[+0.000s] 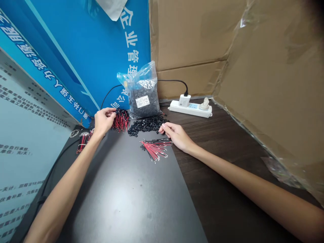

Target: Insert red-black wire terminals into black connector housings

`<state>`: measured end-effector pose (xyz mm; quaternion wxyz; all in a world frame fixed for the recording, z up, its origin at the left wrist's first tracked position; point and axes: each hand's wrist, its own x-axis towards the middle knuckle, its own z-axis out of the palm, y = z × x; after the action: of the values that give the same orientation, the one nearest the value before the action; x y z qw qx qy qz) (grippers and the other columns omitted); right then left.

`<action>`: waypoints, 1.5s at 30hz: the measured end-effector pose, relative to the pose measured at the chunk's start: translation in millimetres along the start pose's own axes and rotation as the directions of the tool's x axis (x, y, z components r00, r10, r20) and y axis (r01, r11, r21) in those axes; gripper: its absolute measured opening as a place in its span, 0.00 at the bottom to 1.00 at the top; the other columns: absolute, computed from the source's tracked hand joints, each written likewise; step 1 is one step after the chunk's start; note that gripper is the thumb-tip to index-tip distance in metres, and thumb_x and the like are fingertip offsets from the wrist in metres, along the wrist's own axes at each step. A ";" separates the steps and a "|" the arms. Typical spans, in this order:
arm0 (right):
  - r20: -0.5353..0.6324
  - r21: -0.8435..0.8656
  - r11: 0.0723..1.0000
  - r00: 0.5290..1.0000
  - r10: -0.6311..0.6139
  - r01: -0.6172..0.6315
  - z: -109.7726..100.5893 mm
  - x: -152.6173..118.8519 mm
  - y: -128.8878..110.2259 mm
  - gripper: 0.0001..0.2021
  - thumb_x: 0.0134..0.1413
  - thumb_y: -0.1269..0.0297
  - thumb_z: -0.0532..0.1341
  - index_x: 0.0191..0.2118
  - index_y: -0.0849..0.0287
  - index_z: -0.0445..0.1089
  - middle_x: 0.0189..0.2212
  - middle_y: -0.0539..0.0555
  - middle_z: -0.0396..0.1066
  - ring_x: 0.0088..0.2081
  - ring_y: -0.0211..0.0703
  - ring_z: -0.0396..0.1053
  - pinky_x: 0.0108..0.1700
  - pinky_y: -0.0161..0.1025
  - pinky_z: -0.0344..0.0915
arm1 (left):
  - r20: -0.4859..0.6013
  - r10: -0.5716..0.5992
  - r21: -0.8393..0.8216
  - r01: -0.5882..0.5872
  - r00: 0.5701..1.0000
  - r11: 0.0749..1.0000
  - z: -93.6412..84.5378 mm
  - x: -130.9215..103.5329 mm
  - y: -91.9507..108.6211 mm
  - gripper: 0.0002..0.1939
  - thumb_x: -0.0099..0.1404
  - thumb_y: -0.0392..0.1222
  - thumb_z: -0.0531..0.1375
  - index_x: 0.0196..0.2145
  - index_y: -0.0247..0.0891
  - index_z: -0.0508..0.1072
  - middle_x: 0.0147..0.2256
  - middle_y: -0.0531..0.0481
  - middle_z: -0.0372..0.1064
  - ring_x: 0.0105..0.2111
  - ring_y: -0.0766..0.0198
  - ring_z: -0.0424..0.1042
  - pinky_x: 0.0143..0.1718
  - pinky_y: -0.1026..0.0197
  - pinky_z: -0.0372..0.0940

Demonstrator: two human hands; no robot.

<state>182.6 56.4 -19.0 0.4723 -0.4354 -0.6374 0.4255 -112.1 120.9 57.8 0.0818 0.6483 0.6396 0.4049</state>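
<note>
My left hand [103, 122] is at the left edge of a pile of red wires with black ends [122, 120]. Its thumb and fingers are closed near the black ends, and what they hold is hidden. My right hand [176, 135] is over the right end of a heap of small black plastic parts [145, 125]. The fingertips there are pinched together, with anything between them too small to name. Just in front of that heap, a fan of loose red and black wires [155, 146] with bare tips is spread on the dark grey mat [121, 189].
Behind the heap stands a clear plastic bag of black parts [143, 94]. A white power strip [191, 108] with a charger [184, 100] lies at the back right. Bundled wires [83, 141] sit by my left forearm. Cardboard [275, 94] and a blue panel [101, 44] enclose the table.
</note>
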 end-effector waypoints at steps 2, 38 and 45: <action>0.005 -0.003 1.000 1.000 0.001 -0.001 0.1 -0.5 -0.6 0.20 0.62 0.47 0.54 0.30 0.58 0.71 0.28 0.53 0.69 0.31 0.42 0.64 0.36 0.40 0.59 | -0.009 0.051 0.034 -0.050 0.999 0.998 2.7 -1.7 0.3 0.16 0.58 0.38 0.59 0.42 0.32 0.81 0.32 0.45 0.78 0.30 0.61 0.74 0.38 0.59 0.69; 0.026 -0.013 1.000 1.000 0.007 -0.007 0.2 -1.1 -1.3 0.19 0.62 0.50 0.55 0.30 0.59 0.72 0.28 0.53 0.71 0.31 0.42 0.65 0.37 0.40 0.61 | 0.728 -0.300 0.508 -0.192 0.616 0.839 -25.4 -7.2 21.3 0.09 0.46 0.37 0.59 0.11 0.41 0.70 0.18 0.47 0.72 0.21 0.60 0.70 0.24 0.63 0.59; 0.034 -0.007 1.000 0.999 0.002 -0.002 0.5 -1.5 -3.3 0.19 0.62 0.49 0.55 0.30 0.58 0.72 0.28 0.53 0.72 0.30 0.42 0.65 0.36 0.40 0.61 | 0.673 -0.210 0.447 -0.163 0.709 0.880 -53.8 9.7 23.1 0.05 0.46 0.41 0.62 0.16 0.42 0.75 0.19 0.50 0.72 0.20 0.60 0.70 0.21 0.62 0.59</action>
<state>181.9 54.0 -16.3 0.4595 -0.4306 -0.6463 0.4311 -129.8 103.5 111.7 0.1632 0.7438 0.6468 -0.0436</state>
